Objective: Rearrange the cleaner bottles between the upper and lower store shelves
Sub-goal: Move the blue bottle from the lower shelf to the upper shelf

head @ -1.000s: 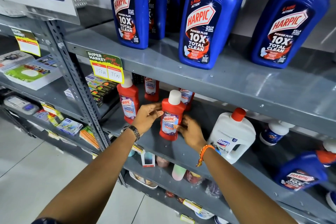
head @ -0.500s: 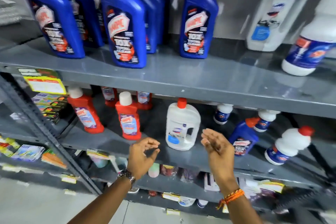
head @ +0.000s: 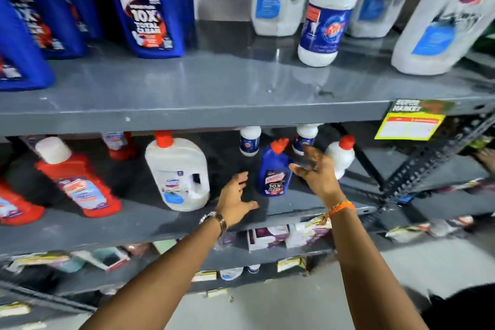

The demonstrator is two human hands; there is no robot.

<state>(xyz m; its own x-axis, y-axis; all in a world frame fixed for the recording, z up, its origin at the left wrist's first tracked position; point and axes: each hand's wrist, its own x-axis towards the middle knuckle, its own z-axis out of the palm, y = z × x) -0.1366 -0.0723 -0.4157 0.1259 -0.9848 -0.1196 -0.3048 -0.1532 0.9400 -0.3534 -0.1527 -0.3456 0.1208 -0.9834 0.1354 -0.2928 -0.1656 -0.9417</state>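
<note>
Step in hand: we are reaching into the lower shelf (head: 294,207) for the small blue Harpic bottle (head: 273,171), which we judge to be the next one to move up
Left hand (head: 235,199): spread wide and empty, palm down over bare shelf, just left of the blue bottle and not touching it
Right hand (head: 316,171): fingers spread wide, holding nothing, just beside the bottle's right shoulder; the blur keeps us from telling whether it already touches
Task's thing: the blue bottle with the red cap stands between our hands, right of the big white jug (head: 178,173), with a tilted white red-capped bottle (head: 341,155) just behind the right hand
Upper shelf (head: 214,83): large blue Harpic bottles (head: 147,5) at the left, white cleaner bottles (head: 325,11) at the right, bare shelf in the middle
Next move, as we judge it: close both hands round the blue bottle's body, lift it clear of the shelf edge above, and set it by its blue fellows
Care needed: the tilted white bottle stands close to the right hand and could be knocked
</note>
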